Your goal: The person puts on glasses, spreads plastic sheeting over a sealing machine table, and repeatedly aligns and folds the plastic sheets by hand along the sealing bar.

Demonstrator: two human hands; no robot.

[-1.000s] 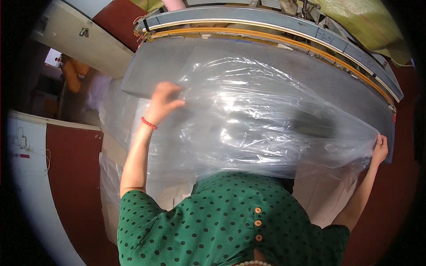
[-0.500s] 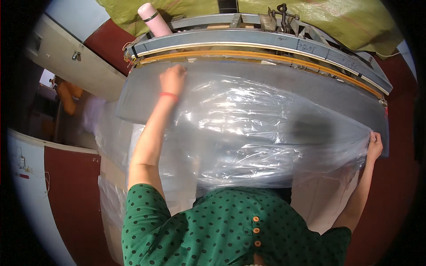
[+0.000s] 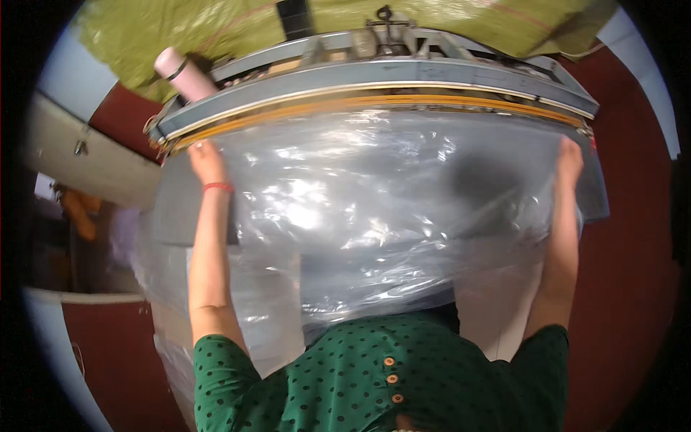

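A wide sheet of clear plastic film (image 3: 345, 194) stretches between my hands over a dark grey work surface (image 3: 183, 216). My left hand (image 3: 207, 162), with a red band at its wrist, is closed on the film's left corner, close to the orange strips. At the far right, my right hand (image 3: 569, 160) grips the opposite corner of the film. The film's far edge lies along the bar of a long metal machine (image 3: 345, 74). Its near part hangs in shiny wrinkles toward my body.
Orange strips (image 3: 331, 106) run along the machine's front bar. A pink bottle (image 3: 186, 78) stands behind its left end, and a metal clamp (image 3: 389, 32) sits at the back. Yellow-green sheeting (image 3: 468, 21) hangs behind. A door (image 3: 93, 155) is at the left.
My right hand has moved the film's right corner forward, up near the machine's bar. My left hand now sits at the left end, and the film has spread flatter across the surface.
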